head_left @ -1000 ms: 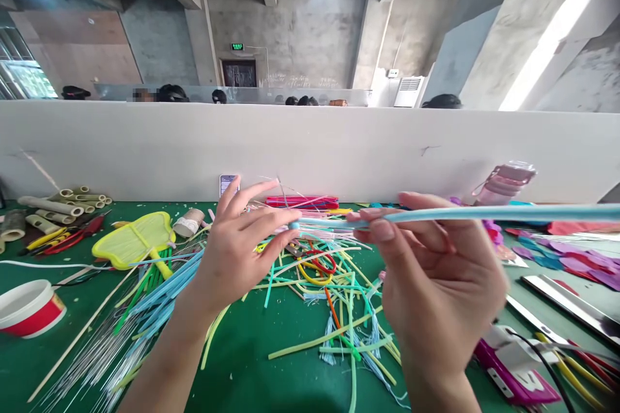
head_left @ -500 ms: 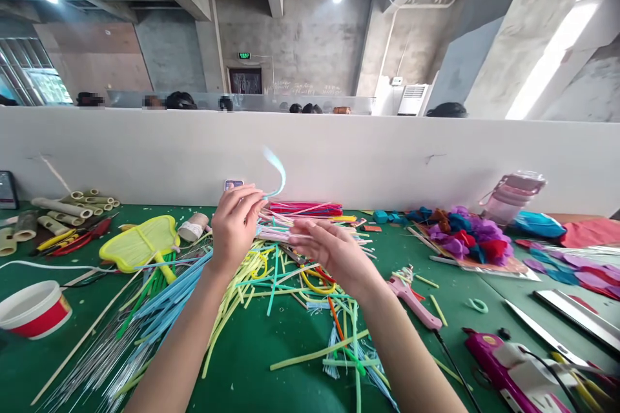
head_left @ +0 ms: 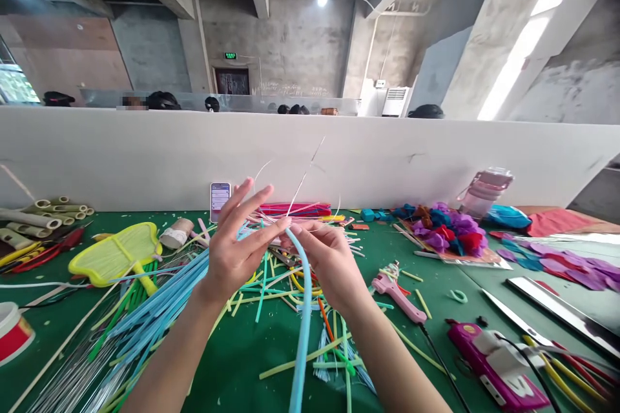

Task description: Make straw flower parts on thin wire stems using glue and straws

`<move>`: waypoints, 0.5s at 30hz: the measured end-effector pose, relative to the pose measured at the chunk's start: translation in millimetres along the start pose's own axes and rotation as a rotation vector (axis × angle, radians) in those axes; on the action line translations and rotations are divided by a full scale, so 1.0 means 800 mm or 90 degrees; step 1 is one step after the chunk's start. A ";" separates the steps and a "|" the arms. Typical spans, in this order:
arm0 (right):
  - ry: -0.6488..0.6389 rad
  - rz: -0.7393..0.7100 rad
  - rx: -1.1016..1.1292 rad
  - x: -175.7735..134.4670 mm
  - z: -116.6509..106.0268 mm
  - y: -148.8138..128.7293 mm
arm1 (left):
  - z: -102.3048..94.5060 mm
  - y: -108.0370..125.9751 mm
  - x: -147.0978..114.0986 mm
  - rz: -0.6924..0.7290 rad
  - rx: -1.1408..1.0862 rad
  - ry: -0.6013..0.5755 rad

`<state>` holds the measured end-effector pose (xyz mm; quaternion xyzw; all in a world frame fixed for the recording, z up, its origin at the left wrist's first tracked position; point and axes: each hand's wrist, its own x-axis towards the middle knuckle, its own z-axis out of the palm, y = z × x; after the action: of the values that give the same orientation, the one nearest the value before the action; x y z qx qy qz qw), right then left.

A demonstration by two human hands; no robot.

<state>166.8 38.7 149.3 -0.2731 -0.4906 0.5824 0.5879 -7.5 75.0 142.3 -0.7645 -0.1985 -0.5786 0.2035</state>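
Observation:
Between my hands is a long light-blue plastic tube [head_left: 305, 310], curving down toward me past the bottom edge of the view. From its upper end a thin wire [head_left: 306, 174] slants up and to the right. My right hand [head_left: 329, 261] pinches the tube near that end with thumb and forefinger. Thumb and forefinger of my left hand [head_left: 237, 251] close at the wire's base, while its other fingers stretch upward. The exact contact of the left fingertips is partly hidden. Below my left hand lies a bundle of blue tubes [head_left: 159, 303].
A yellow net-like paddle [head_left: 116, 251], bamboo pieces [head_left: 39, 219] and a cup [head_left: 12, 333] are at left. To the right lie a pink glue gun [head_left: 400, 297], a power strip [head_left: 494, 361], scissors [head_left: 518, 319] and coloured petals [head_left: 450, 229]. A phone [head_left: 219, 199] leans against the white partition [head_left: 145, 155].
The blue strip that stuck up from my left hand now hangs down between both hands, with a wire at its top. My right hand has closed on it. The view has shifted right.

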 end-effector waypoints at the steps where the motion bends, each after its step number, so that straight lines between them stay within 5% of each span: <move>1: 0.002 -0.039 -0.033 0.000 -0.001 0.000 | 0.000 0.002 0.001 -0.014 -0.011 0.002; 4: 0.020 -0.135 -0.127 0.004 -0.006 0.001 | 0.002 0.010 0.005 -0.144 -0.115 0.079; 7: 0.045 -0.181 -0.183 0.009 -0.011 0.002 | 0.010 0.016 0.006 -0.418 -0.304 0.199; 10: 0.035 -0.175 -0.168 0.011 -0.013 0.004 | 0.020 0.016 0.003 -0.609 -0.531 0.069; 12: 0.030 -0.156 -0.141 0.009 -0.011 0.005 | 0.024 0.017 0.000 -0.602 -0.598 0.003; 15: 0.026 -0.139 -0.094 0.002 -0.007 0.004 | 0.022 0.024 0.000 -0.529 -0.590 0.027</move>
<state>170.1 42.2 144.7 -0.2724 -0.5464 0.4717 0.6362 16.7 68.6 136.3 -0.6204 -0.2036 -0.6504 -0.3881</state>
